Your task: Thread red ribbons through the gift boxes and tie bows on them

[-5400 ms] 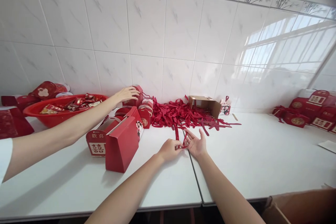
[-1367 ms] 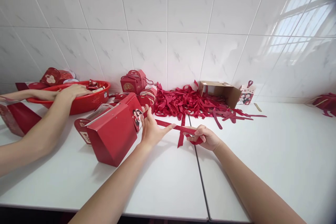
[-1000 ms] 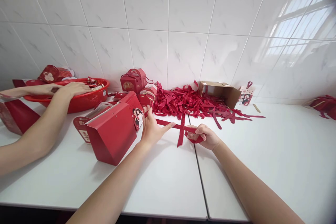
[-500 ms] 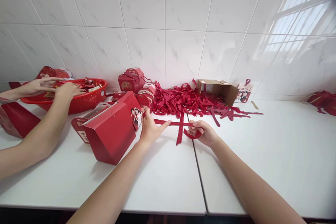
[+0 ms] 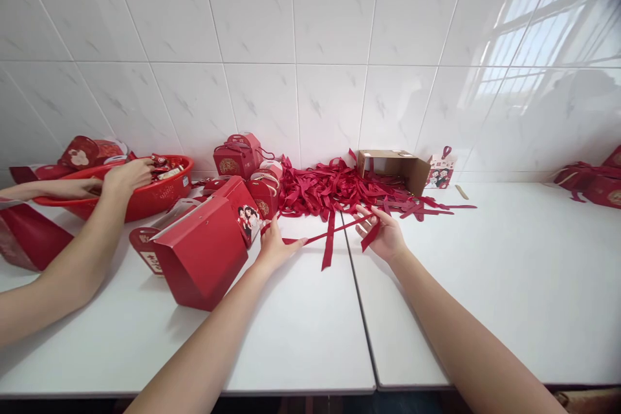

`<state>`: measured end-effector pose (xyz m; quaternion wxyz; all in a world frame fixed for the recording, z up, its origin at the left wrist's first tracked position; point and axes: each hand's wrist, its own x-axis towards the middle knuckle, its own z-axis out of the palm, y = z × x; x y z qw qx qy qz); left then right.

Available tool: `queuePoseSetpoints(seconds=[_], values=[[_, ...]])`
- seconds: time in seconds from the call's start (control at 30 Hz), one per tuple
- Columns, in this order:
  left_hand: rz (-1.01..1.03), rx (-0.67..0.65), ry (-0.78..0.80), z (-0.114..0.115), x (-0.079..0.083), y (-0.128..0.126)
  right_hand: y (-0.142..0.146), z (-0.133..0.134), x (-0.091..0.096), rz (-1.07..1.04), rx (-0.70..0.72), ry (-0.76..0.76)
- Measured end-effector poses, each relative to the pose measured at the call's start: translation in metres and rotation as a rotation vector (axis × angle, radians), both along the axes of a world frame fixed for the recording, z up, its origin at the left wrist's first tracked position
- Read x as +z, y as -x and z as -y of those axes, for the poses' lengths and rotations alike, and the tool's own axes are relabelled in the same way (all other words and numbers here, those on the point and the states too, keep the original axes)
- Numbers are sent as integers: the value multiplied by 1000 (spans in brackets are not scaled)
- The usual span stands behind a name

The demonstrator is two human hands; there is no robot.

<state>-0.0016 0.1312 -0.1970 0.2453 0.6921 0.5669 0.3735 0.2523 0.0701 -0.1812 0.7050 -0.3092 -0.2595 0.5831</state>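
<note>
A narrow red ribbon [image 5: 334, 231] stretches between my two hands above the white table. My left hand [image 5: 277, 247] pinches its left part, close beside a large red gift box [image 5: 201, 249] with a cartoon couple on its end. Fingers of my right hand [image 5: 385, 236] grip the other part, and a short tail hangs down from them. Behind my hands lies a heap of red ribbons [image 5: 320, 189], with one strip trailing forward over the table, under the stretched ribbon.
Another person's hands [image 5: 129, 178] reach into a red plastic basket [image 5: 165, 191] of wrapped sweets at the left. Small red boxes [image 5: 237, 158] stand by the tiled wall. A cardboard box [image 5: 420, 174] lies on its side beside a small printed box [image 5: 440, 173]. A seam divides the tabletop.
My right hand has risen a little and turned, so the ribbon now slants up to the right. The other person's hands have gone deeper into the basket. The view has shifted slightly.
</note>
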Motion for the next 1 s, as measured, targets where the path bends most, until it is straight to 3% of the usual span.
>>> queuePoseSetpoints(seconds=[0.4, 1.0], values=[[-213, -44, 15, 5, 0, -3, 1, 0, -4, -32, 36, 35], [-338, -83, 40, 5, -1, -2, 3, 0, -6, -103, 45, 53]])
